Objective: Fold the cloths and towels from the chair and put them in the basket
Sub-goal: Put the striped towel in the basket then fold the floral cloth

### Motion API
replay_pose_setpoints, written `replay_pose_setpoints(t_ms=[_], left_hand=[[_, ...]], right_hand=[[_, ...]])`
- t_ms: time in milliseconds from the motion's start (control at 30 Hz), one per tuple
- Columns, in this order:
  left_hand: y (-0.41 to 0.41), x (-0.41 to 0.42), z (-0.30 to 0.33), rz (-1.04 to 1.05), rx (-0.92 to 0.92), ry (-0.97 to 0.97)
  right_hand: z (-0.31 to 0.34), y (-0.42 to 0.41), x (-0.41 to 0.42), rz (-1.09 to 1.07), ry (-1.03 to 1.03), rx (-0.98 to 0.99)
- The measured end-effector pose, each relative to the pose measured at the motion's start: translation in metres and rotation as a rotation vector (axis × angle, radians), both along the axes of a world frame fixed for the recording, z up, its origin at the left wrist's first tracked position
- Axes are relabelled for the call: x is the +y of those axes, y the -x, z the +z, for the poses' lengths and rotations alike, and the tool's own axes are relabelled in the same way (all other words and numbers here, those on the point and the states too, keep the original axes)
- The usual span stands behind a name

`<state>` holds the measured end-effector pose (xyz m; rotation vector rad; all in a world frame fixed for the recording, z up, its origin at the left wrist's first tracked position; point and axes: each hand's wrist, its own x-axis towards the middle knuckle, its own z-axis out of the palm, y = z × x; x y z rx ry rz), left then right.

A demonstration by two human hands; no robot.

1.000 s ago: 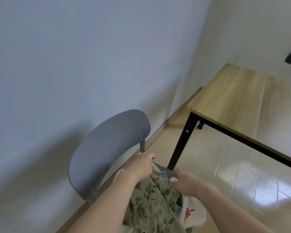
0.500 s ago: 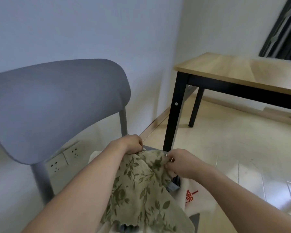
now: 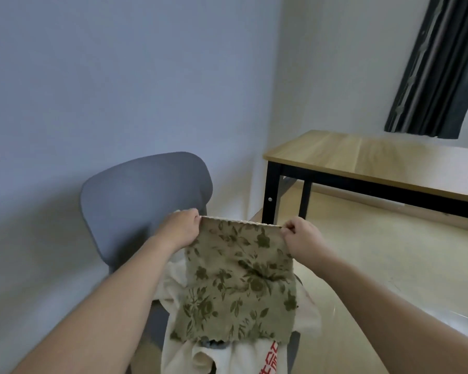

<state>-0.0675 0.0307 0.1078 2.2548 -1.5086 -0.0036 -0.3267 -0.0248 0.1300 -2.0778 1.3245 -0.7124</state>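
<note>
Above the grey moulded chair [image 3: 146, 195], left hand [image 3: 180, 230] and right hand [image 3: 299, 237] pinch the top corners of a nubby olive floral cloth [image 3: 238, 284], hanging flat over cream towels [image 3: 227, 357] beside a wood-topped table [image 3: 376, 160].

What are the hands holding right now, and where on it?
The floral cloth, pinched at its two top corners: left hand on one, right hand on the other.

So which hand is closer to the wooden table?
The right hand. It pinches the flowery cloth at its top corner on the table's side; the left hand pinches the other corner, in front of the chair.
</note>
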Motion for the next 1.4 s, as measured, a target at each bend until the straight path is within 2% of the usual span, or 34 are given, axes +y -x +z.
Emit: replay_pose_setpoints(t_ms=[100,167,267,333,400,467,533,600,667,767,867,967,1067,1133,1233,1300,1400], left_hand=[[0.01,0.027,0.051,-0.026,0.228,0.164],[0.02,0.048,0.086,-0.055,0.308,0.246],[0.034,0.081,0.13,-0.125,0.359,0.188],[0.041,0.102,0.153,-0.206,0.533,0.081],[0.04,0.118,0.164,-0.302,0.697,-0.037],[0.033,0.126,0.165,-0.374,0.737,-0.13],[0.03,0.125,0.157,-0.342,0.654,-0.121],[0.029,0.118,0.148,-0.198,0.505,0.043],[0.041,0.122,0.14,-0.099,0.486,0.227],[0.041,0.117,0.14,-0.021,0.523,0.48],[0.044,0.127,0.161,-0.01,0.536,0.627],[0.044,0.146,0.167,-0.059,0.555,0.673],[0.048,0.167,0.142,-0.106,0.698,0.575],[0.056,0.18,0.109,-0.139,0.823,0.462],[0.065,0.198,0.043,-0.167,0.949,0.123],[0.069,0.209,-0.005,-0.177,0.93,-0.184],[0.073,0.214,-0.06,-0.13,0.847,-0.478]], right_hand=[[0.039,0.016,0.017,-0.019,0.038,-0.128],[0.066,0.029,0.03,-0.02,-0.017,-0.24],[0.103,0.055,0.046,-0.012,-0.16,-0.412],[0.12,0.074,0.05,0.058,-0.285,-0.461],[0.13,0.091,0.05,0.173,-0.391,-0.407],[0.133,0.099,0.05,0.215,-0.392,-0.215],[0.132,0.099,0.049,0.153,-0.272,0.032],[0.133,0.089,0.046,0.034,-0.105,0.105],[0.132,0.088,0.057,-0.08,0.008,-0.009],[0.131,0.072,0.054,-0.141,0.056,-0.309],[0.145,0.064,0.061,-0.107,-0.014,-0.595],[0.146,0.063,0.075,-0.064,-0.09,-0.73],[0.115,0.064,0.082,-0.041,-0.236,-0.793],[0.077,0.068,0.086,-0.049,-0.335,-0.738],[0.005,0.084,0.099,-0.077,-0.463,-0.32],[-0.041,0.099,0.111,-0.104,-0.534,-0.018],[-0.088,0.119,0.115,-0.123,-0.603,0.132]])
